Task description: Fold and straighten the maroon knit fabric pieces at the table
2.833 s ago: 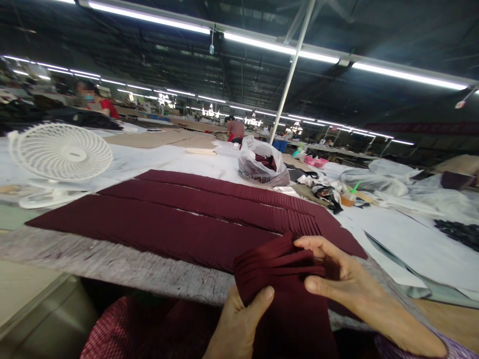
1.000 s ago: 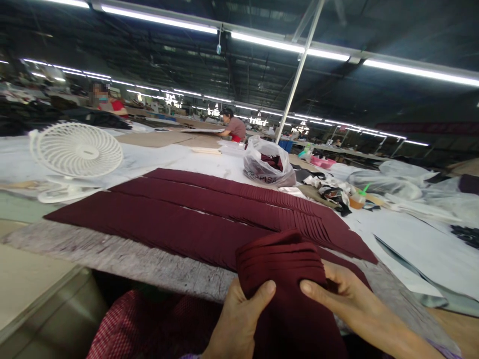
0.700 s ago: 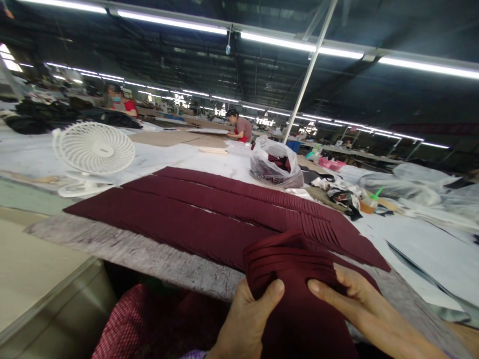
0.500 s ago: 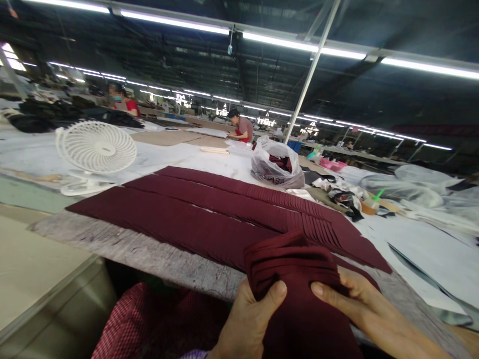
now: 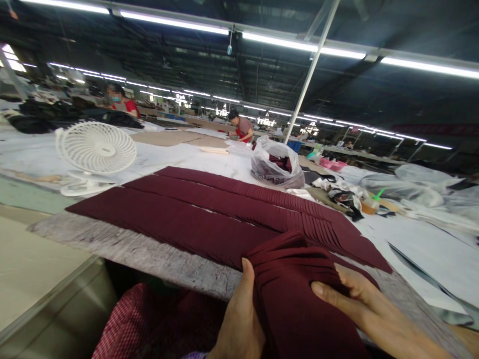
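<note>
A stack of maroon fabric pieces (image 5: 299,294) hangs over the near edge of the table, its upper end fanned into several layers. My right hand (image 5: 361,299) grips the stack's right side, thumb lying on top and fingers mostly behind the cloth. At the left side, my left hand (image 5: 241,311) holds the stack's edge, its thumb pointing up along the border; its other fingers are hidden beneath. Beyond both hands, long rows of overlapping maroon fabric pieces (image 5: 179,207) lie across a grey, worn board (image 5: 123,245).
A white fan (image 5: 99,149) stands at the left of the table. Behind the rows sits a clear plastic bag (image 5: 279,164) with maroon cloth inside. Fabric scraps (image 5: 342,199) lie at right. Two people work at tables farther back. A grey bin (image 5: 60,309) is at lower left.
My left thumb has shifted from the top of the stack to its left edge, and the layers there spread more. The right hand keeps its hold.
</note>
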